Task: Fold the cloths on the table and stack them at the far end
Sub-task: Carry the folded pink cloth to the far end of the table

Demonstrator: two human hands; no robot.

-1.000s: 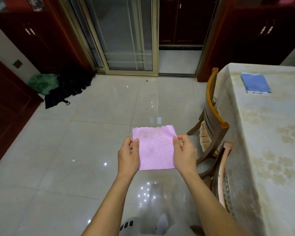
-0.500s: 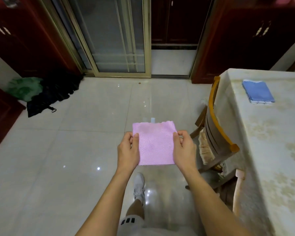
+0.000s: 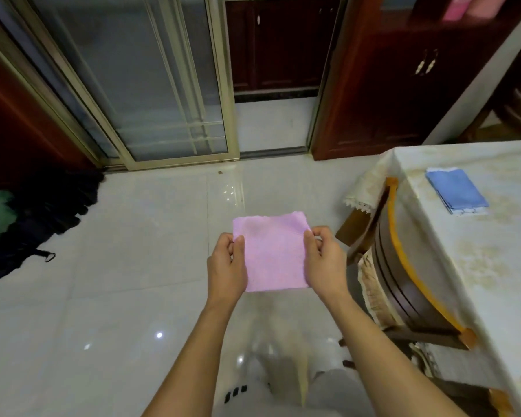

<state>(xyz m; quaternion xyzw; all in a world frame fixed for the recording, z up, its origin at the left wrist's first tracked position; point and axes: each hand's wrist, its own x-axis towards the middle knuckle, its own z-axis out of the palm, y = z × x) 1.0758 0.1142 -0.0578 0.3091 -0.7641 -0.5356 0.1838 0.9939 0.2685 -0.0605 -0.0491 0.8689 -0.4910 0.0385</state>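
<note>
- At the bottom of the frame, two bare arms reach up toward the middle.
- The left hand [image 3: 226,266] pinches the left edge of the pink cloth [image 3: 272,251] between its thumb and bent fingers.
- The right hand [image 3: 325,263] pinches the right edge the same way.
- The pink cloth hangs flat between both hands, in the air over the shiny floor [image 3: 133,266].
- A wooden chair [image 3: 403,266] stands at the right.
- The table [image 3: 494,281] is at the far right, and a folded blue cloth [image 3: 456,191] lies on it in the upper right.

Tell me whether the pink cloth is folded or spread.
Folded: the pink cloth is a compact square with a layered edge, held between left hand and right hand.
</note>
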